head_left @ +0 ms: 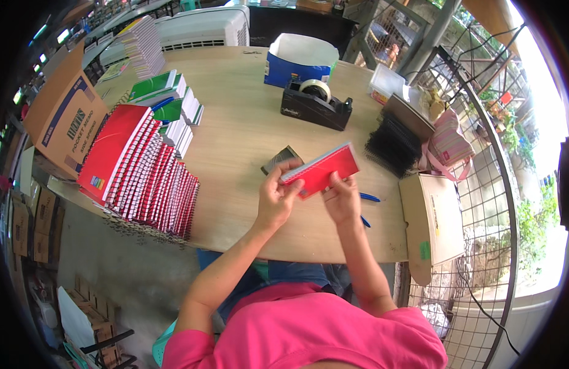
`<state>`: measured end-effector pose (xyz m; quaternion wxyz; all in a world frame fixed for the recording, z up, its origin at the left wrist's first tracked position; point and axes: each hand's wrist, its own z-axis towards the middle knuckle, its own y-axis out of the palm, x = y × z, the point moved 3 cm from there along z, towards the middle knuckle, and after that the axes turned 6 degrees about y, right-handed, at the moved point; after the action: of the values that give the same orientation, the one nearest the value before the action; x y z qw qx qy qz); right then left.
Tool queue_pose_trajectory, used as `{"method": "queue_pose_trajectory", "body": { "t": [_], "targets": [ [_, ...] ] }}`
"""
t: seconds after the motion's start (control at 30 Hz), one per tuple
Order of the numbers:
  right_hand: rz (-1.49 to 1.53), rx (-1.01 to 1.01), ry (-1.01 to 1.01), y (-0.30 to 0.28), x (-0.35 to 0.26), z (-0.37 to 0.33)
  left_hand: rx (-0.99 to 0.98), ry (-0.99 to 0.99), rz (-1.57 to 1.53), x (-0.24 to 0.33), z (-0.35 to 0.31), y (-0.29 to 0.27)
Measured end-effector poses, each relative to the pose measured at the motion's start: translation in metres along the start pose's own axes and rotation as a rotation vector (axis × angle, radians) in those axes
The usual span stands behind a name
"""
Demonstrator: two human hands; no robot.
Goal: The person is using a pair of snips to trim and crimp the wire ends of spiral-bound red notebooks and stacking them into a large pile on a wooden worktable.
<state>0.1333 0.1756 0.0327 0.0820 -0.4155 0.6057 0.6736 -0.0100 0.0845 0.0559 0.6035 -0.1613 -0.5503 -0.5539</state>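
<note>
A small red-covered notepad (324, 171) is held above the middle of the table, tilted up to the right. My left hand (279, 195) grips its left end, thumb in front and fingers behind. My right hand (342, 198) pinches its lower right edge with the thumb on the red cover. Beyond my left fingers, a small dark flat block (283, 158) lies on the tabletop, partly hidden by the hand. Two blue pens, one the upper pen (369, 197), lie by my right hand, partly covered by it.
Red spiral notebooks (146, 166) are stacked at the left beside a cardboard box (69, 117). Green-covered pads (168, 101) stand behind them. A black tape dispenser (315, 106) and a blue-white box (297, 71) sit far back. Black spiral coils (392, 144) and an open carton (433, 218) are at right.
</note>
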Motion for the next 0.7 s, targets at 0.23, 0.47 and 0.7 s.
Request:
{"method": "queue_pose_trajectory", "body": {
  "t": [0.23,0.47,0.7],
  "targets": [
    [-0.877,-0.173,-0.027,-0.029,-0.016,-0.033,-0.121,0.231,0.598,-0.012,-0.037,-0.031],
    [-0.732,-0.095,-0.091,-0.023,0.01,-0.043,-0.138,0.363,0.791,-0.02,-0.043,-0.012],
    [-1.436,0.294,-0.541,-0.066,-0.09,0.012,-0.101,0.323,0.839,-0.014,-0.043,-0.017]
  ]
}}
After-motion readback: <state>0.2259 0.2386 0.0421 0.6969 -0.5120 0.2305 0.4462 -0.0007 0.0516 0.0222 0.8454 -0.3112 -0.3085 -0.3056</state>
